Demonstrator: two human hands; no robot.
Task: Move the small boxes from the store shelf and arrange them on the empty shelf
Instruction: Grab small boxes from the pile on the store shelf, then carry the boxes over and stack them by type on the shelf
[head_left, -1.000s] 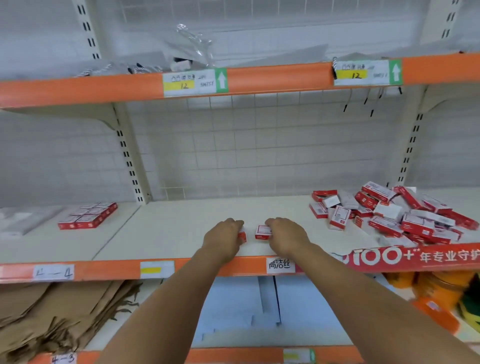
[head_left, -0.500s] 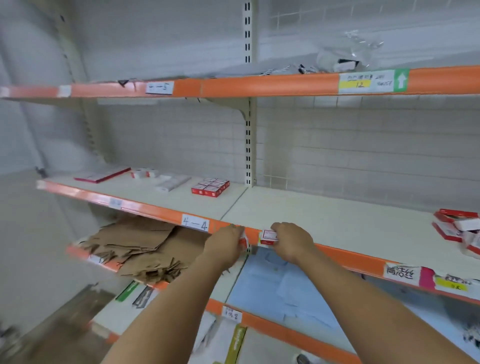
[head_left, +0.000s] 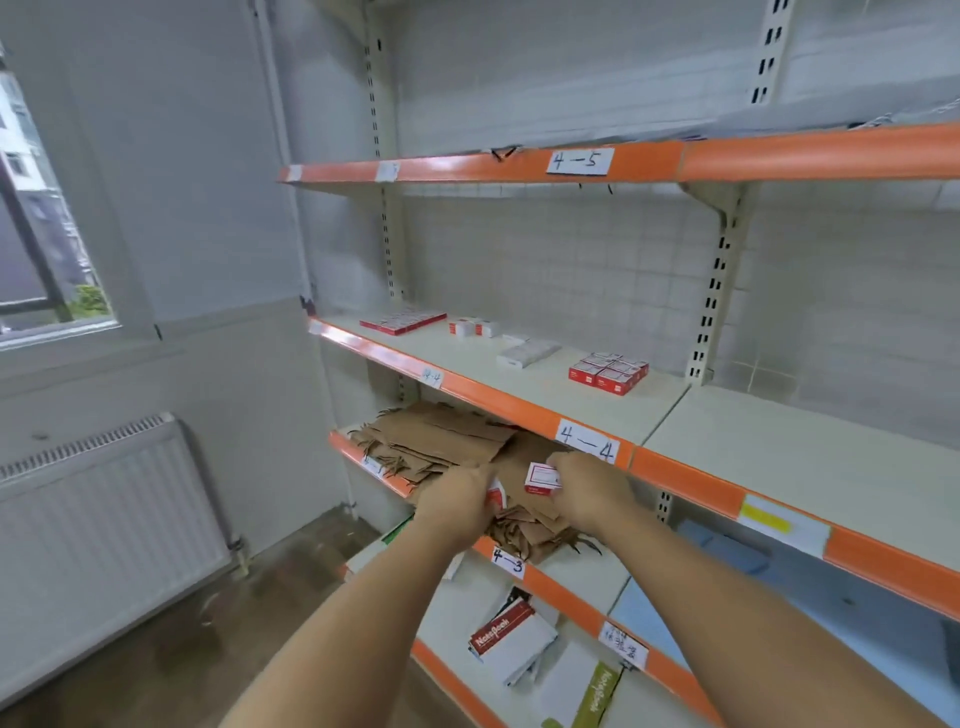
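I judged the carry step under way. My left hand (head_left: 457, 499) gripped one small box (head_left: 496, 493), fingers curled round it; my right hand (head_left: 587, 491) pinched a second box (head_left: 543, 477). Both boxes hung in front of the shelf marked 4-4 (head_left: 524, 384), below its edge. Next, I judged, they needed lifting and setting beside the stacked boxes (head_left: 608, 373).
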